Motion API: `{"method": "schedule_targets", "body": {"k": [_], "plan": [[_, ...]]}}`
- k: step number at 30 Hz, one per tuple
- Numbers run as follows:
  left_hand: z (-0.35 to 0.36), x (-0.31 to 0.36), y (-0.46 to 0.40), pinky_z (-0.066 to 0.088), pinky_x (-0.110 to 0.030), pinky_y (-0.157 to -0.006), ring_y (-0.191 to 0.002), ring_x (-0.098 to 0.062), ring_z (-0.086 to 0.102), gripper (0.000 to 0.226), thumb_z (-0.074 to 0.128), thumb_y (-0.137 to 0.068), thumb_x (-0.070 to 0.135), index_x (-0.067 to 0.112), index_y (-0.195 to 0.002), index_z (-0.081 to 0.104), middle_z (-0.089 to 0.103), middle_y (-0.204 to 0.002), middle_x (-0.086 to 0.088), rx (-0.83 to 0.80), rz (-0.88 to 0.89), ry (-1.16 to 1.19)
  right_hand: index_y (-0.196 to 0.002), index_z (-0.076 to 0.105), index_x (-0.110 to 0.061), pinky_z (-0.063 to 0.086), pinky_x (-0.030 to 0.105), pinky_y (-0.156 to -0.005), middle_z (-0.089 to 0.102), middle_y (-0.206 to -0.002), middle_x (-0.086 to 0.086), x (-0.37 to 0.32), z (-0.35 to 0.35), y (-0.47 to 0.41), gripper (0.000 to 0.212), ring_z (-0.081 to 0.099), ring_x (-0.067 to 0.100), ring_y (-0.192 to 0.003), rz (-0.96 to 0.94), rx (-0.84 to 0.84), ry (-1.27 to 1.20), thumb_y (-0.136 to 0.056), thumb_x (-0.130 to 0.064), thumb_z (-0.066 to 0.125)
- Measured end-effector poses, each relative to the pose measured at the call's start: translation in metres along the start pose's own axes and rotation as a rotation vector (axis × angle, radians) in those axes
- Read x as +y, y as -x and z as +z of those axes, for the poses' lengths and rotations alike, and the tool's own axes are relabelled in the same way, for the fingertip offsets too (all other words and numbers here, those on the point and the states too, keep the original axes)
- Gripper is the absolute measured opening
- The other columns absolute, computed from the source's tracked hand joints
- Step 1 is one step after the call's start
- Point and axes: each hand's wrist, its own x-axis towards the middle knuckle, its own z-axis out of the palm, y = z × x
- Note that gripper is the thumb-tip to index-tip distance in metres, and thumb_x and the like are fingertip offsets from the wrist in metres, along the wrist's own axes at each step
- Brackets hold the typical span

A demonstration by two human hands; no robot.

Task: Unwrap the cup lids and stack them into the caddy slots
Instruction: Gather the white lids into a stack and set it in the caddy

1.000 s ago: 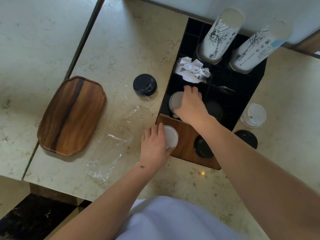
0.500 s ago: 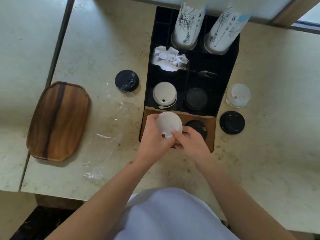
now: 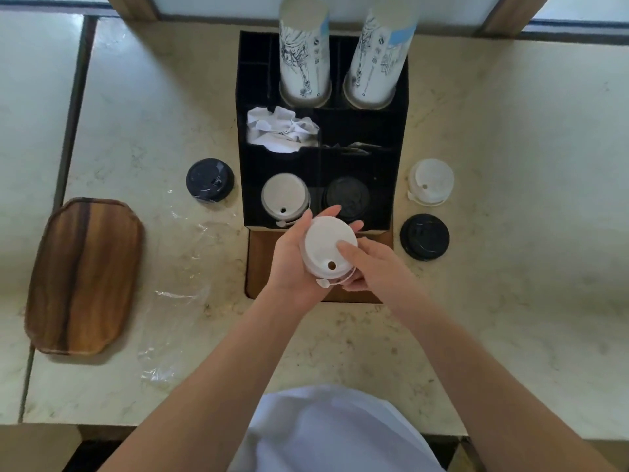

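A stack of white lids (image 3: 327, 248) is held above the wooden front of the black caddy (image 3: 396, 137). My left hand (image 3: 291, 264) grips the stack from the left and underneath. My right hand (image 3: 369, 265) holds its right side, thumb laid on the top lid. In the caddy's front row, white lids (image 3: 284, 197) fill the left slot and black lids (image 3: 347, 198) the right slot. Loose on the counter lie a black lid stack (image 3: 210, 180) left of the caddy, and a white stack (image 3: 430, 181) and a black stack (image 3: 424, 236) to its right.
Clear plastic wrap (image 3: 177, 294) lies crumpled on the marble counter left of the caddy. A wooden tray (image 3: 85, 277) sits at far left. Two sleeves of paper cups (image 3: 304, 52) stand in the caddy's back slots, with crumpled white paper (image 3: 280, 129) in a middle compartment.
My right hand left the caddy's white-lid slot and came back to the stack in my left hand. Both hands have lifted the stack slightly, and the view has swung to centre on the caddy.
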Motion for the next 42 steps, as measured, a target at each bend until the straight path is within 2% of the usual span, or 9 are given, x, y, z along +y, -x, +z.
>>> {"method": "schedule_targets", "body": {"k": [3, 7, 10, 14, 18, 25, 37, 39, 42], "plan": [[0.006, -0.003, -0.008, 0.052, -0.057, -0.102, -0.124, -0.043, 0.062, 0.049, 0.051, -0.099, 0.052, 0.017, -0.13, 0.067, 0.069, -0.128, -0.023, 0.081, 0.008, -0.018, -0.088, 0.071, -0.025, 0.057, 0.022, -0.062, 0.07, -0.073, -0.016, 0.002, -0.016, -0.008, 0.05, 0.068, 0.003, -0.069, -0.057, 0.118, 0.396, -0.087, -0.072, 0.054], [0.008, -0.004, -0.013, 0.054, -0.061, -0.096, -0.113, -0.044, 0.068, 0.049, 0.054, -0.099, 0.051, 0.014, -0.129, 0.065, 0.07, -0.125, -0.025, 0.127, -0.022, 0.142, -0.077, 0.065, -0.036, 0.051, 0.022, -0.063, 0.068, -0.072, -0.015, 0.001, -0.062, -0.02, 0.032, 0.063, -0.007, -0.066, -0.184, 0.42, 0.399, -0.085, -0.065, 0.056], [0.012, -0.004, -0.009, 0.051, -0.066, -0.096, -0.109, -0.047, 0.068, 0.051, 0.057, -0.097, 0.051, 0.015, -0.133, 0.063, 0.069, -0.125, -0.026, 0.117, -0.044, 0.228, -0.101, 0.062, -0.032, 0.042, 0.016, -0.07, 0.064, -0.092, -0.017, -0.01, -0.109, -0.043, 0.016, 0.064, -0.001, -0.089, -0.21, 0.645, 0.431, -0.089, -0.042, 0.067], [0.014, -0.005, -0.012, 0.052, -0.065, -0.093, -0.109, -0.049, 0.068, 0.053, 0.056, -0.097, 0.053, 0.017, -0.135, 0.062, 0.068, -0.127, -0.026, 0.138, -0.071, 0.223, -0.145, 0.044, -0.018, 0.04, 0.043, -0.104, 0.046, -0.146, 0.008, -0.019, -0.143, -0.083, 0.076, 0.044, 0.033, -0.132, -0.113, 0.595, 0.758, -0.082, -0.038, 0.081], [0.009, -0.004, -0.016, 0.054, -0.061, -0.094, -0.112, -0.047, 0.067, 0.053, 0.057, -0.096, 0.053, 0.018, -0.135, 0.062, 0.068, -0.129, -0.024, 0.16, -0.059, 0.214, -0.15, 0.038, -0.022, 0.037, 0.048, -0.107, 0.039, -0.15, 0.01, -0.023, -0.15, -0.105, 0.091, 0.037, 0.038, -0.134, -0.179, 0.603, 0.93, -0.075, -0.046, 0.084], [-0.007, -0.005, -0.017, 0.052, -0.062, -0.097, -0.11, -0.045, 0.069, 0.051, 0.058, -0.095, 0.05, 0.017, -0.133, 0.062, 0.071, -0.123, -0.023, 0.176, -0.063, 0.169, -0.154, 0.028, -0.03, 0.032, 0.059, -0.111, 0.032, -0.159, 0.005, -0.027, -0.156, -0.129, 0.099, 0.029, 0.038, -0.143, -0.204, 0.55, 0.921, -0.074, -0.045, 0.084], [-0.022, -0.006, -0.005, 0.053, -0.061, -0.094, -0.125, -0.042, 0.06, 0.044, 0.061, -0.093, 0.043, 0.014, -0.126, 0.064, 0.064, -0.136, -0.023, 0.172, -0.143, 0.072, -0.154, 0.034, -0.028, 0.034, 0.054, -0.11, 0.039, -0.154, 0.004, -0.015, -0.167, -0.124, 0.089, 0.033, 0.04, -0.138, -0.193, 0.423, 0.962, -0.079, -0.035, 0.083], [-0.022, -0.006, 0.002, 0.054, -0.061, -0.093, -0.124, -0.042, 0.059, 0.04, 0.061, -0.092, 0.042, 0.014, -0.121, 0.065, 0.064, -0.131, -0.023, 0.171, -0.162, 0.047, -0.152, 0.037, -0.026, 0.036, 0.053, -0.111, 0.042, -0.151, 0.007, -0.016, -0.166, -0.12, 0.088, 0.039, 0.039, -0.135, -0.177, 0.449, 0.868, -0.079, -0.038, 0.084], [-0.018, -0.008, 0.013, 0.057, -0.058, -0.089, -0.119, -0.042, 0.06, 0.04, 0.059, -0.093, 0.04, 0.014, -0.124, 0.063, 0.062, -0.131, -0.023, 0.181, -0.222, -0.034, -0.15, 0.04, -0.019, 0.043, 0.049, -0.111, 0.049, -0.145, 0.009, -0.028, -0.159, -0.097, 0.086, 0.051, 0.031, -0.13, -0.19, 0.579, 0.362, -0.079, -0.04, 0.084]]}}
